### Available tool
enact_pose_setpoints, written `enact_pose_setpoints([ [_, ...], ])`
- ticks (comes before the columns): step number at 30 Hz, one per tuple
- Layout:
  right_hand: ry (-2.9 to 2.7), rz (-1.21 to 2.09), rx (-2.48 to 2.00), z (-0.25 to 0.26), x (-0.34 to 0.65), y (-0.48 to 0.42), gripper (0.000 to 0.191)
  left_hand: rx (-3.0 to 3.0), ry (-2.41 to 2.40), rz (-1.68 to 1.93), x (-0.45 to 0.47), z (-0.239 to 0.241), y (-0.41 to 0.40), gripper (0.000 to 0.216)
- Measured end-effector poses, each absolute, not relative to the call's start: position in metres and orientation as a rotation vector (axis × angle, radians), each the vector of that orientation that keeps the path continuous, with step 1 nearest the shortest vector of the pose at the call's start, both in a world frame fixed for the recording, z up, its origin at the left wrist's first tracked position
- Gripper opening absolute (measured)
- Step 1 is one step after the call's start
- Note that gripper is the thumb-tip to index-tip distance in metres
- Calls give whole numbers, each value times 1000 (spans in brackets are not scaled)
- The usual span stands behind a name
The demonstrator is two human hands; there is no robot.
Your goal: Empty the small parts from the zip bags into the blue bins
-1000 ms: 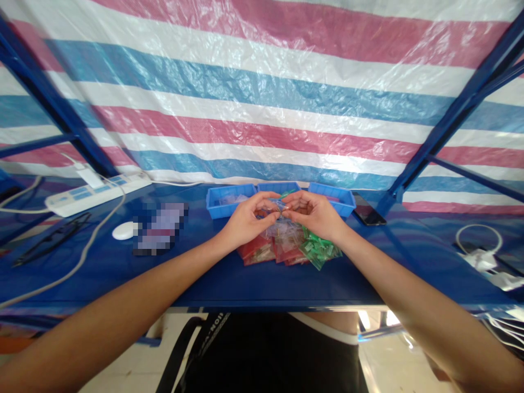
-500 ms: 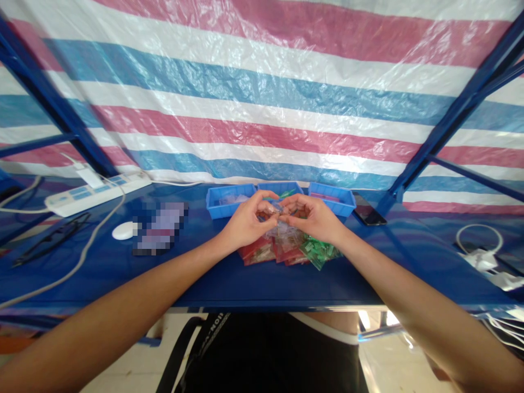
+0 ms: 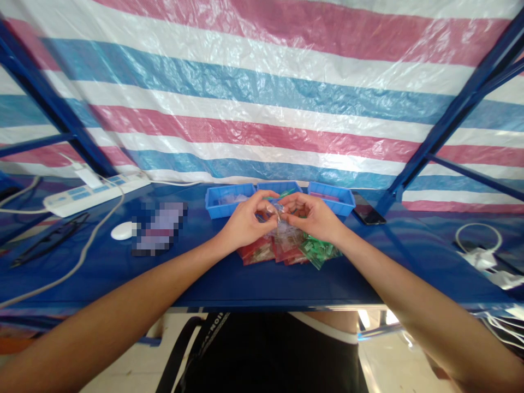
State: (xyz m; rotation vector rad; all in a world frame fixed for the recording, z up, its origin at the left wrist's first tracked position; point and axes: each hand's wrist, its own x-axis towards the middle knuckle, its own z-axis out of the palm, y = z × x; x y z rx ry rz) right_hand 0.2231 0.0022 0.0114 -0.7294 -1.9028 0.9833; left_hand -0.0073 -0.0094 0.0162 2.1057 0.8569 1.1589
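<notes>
My left hand (image 3: 252,220) and my right hand (image 3: 311,217) meet over the middle of the blue table, thumbs and fingers pinched together. Between them is a small clear plastic bag (image 3: 278,210), gripped from both sides; its contents are too small to make out. Right below lie red plastic bags (image 3: 257,252) and a green plastic bag (image 3: 321,251), along with more clear bags (image 3: 289,234). Behind my hands stand three blue bins: the left bin (image 3: 209,204) holds clear bags, the middle bin (image 3: 278,186) shows some green, and the right bin (image 3: 347,203) has something red inside.
A dark phone (image 3: 368,210) lies right of the bins. To the left are a white mouse (image 3: 123,231), a pixelated object (image 3: 159,229), glasses (image 3: 51,239) and a white power strip (image 3: 65,202) with cables. A white coiled cable (image 3: 480,248) sits at the right. A striped sheet (image 3: 262,109) hangs behind.
My hands stay in nearly the same place. The fingers have shifted slightly on the clear bag between them, and the whole view has moved a very little.
</notes>
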Motion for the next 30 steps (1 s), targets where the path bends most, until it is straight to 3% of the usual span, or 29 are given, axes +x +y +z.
enact_pose_setpoints([
  [4, -1968, 855, -714, 13, 223, 0, 36, 1997, 855, 1214, -9, 17, -9, 41],
  [8, -2050, 626, -658, 17, 224, -3, 41, 1907, 786, 1195, -9, 14, -8, 51],
  [12, -2121, 495, -606, 19, 225, -2, 33, 1830, 687, 1124, -8, 10, -5, 61],
  [19, -2121, 404, -633, 21, 228, 0, 22, 1668, 605, 1049, -10, 14, -3, 58],
  [25, -2003, 566, -688, 26, 227, -4, 11, 1768, 640, 1049, -9, 18, -8, 47],
  [30, -1893, 820, -759, 17, 228, 2, 26, 1885, 810, 1070, -9, 11, -6, 36],
])
